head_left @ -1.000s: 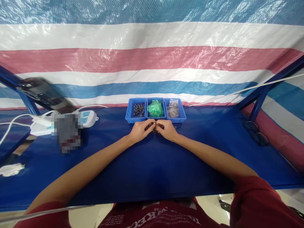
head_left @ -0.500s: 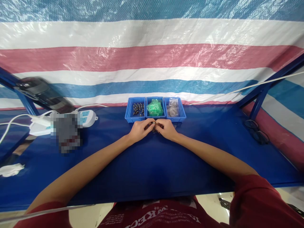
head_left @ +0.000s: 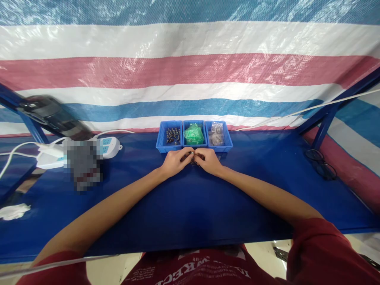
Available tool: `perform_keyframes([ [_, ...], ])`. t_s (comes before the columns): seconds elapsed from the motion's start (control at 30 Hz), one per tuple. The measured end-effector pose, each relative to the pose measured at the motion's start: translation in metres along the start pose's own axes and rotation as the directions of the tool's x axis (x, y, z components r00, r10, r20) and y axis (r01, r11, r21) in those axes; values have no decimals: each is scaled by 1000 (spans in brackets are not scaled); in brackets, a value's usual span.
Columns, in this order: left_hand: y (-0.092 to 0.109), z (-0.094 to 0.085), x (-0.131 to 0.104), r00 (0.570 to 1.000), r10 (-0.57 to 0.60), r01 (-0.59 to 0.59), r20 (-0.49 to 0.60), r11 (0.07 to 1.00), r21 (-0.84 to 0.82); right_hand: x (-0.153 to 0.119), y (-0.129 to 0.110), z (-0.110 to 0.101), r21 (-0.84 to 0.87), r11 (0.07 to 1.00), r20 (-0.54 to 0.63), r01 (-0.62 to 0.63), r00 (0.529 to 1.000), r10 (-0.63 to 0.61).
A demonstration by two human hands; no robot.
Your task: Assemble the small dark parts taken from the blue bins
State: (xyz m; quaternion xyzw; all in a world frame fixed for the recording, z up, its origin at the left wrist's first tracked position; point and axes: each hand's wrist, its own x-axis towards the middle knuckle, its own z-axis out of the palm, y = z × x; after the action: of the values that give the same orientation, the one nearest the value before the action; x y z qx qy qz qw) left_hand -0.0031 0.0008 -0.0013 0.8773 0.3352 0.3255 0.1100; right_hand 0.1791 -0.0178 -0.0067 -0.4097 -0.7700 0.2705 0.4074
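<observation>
My left hand (head_left: 173, 163) and my right hand (head_left: 210, 162) meet fingertip to fingertip just in front of the bins. Both are closed in a pinch around a tiny piece (head_left: 192, 153), too small and covered to name. Under the fingers lies something dark, mostly hidden. Behind my left hand stands a blue bin (head_left: 160, 147) with several small dark metal parts (head_left: 173, 135). The middle blue bin (head_left: 194, 123) holds green plastic packets (head_left: 194, 134). In the right blue bin (head_left: 229, 143), behind my right hand, are clear plastic bags (head_left: 216, 136).
A white power strip (head_left: 112, 147) with cables and a pixelated dark object (head_left: 84, 164) lie at left, near a dark bottle (head_left: 56, 117). Crumpled white tissue (head_left: 14, 212) rests at the left edge. Eyeglasses (head_left: 322, 164) lie far right. A striped sheet (head_left: 190, 71) hangs behind the blue table (head_left: 190, 213).
Almost nothing differs. Both hands stay together in the same place, with at most a slight shift of the fingers; the view has tilted a little.
</observation>
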Motion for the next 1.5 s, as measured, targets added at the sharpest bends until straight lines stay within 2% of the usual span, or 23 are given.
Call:
perform_keyframes([
  [0.37,1,0,1,1000,13,-12,-19,1000,24,0,0,0,7,1000,-11,-9,1000,9],
  [0.6,1,0,1,1000,-18,18,2,1000,16,1,1,-2,1,1000,-15,-13,1000,13],
  [1.03,-3,3,3,991,-68,60,116,996,72,2,4,-1,4,1000,-2,-23,1000,23],
  [1.33,-1,1,3,990,-72,66,118,996,51,2,2,-1,6,1000,-4,-24,1000,24],
  [1.5,1,-1,2,994,-72,68,85,997,45,1,0,-1,18,1000,-8,-13,1000,13],
])
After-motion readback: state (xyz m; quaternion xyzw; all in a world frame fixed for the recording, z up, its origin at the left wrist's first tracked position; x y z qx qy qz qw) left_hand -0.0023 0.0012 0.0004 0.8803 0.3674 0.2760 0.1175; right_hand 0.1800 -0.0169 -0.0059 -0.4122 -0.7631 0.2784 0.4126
